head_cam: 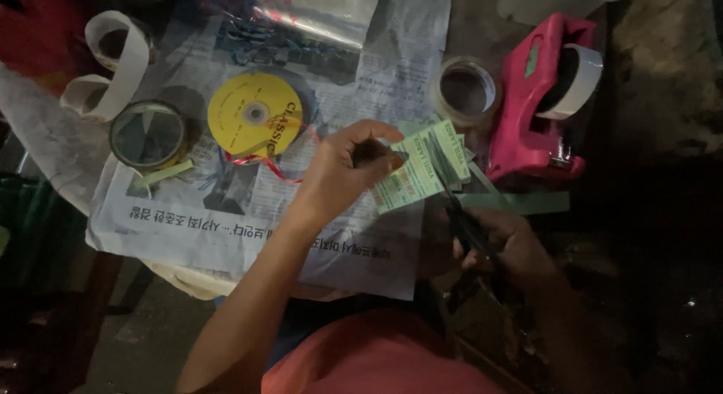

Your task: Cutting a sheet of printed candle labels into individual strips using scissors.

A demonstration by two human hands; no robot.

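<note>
Left hand (343, 172) reaches in from lower left, forearm angled up across the newspaper (226, 213), wrist bent, fingers curled; its grip is pinched together on the left edge of a pale green printed card (418, 172). Right hand (508, 243) sits lower right in shadow, knuckles up, grip clamped on the handles of dark scissors (463, 221), blades pointing up-left into the card's lower right edge. How far the blades are apart: cannot tell, too dark.

Card: rectangular, light green with darker green print, tilted, held just above the tabletop at centre, partly hidden by the left thumb. A cut green strip (520, 203) lies just right of it, flat, running toward the right.

Around: pink tape dispenser (531, 115) with a white roll, upper right, near the card. Clear tape roll (465, 90) just left of the dispenser. Yellow ribbon spool (254, 113) left of the left hand, red ribbon trailing below it. Dark tape roll (148, 134) further left, white paper loops (113, 66) at far left.
</note>
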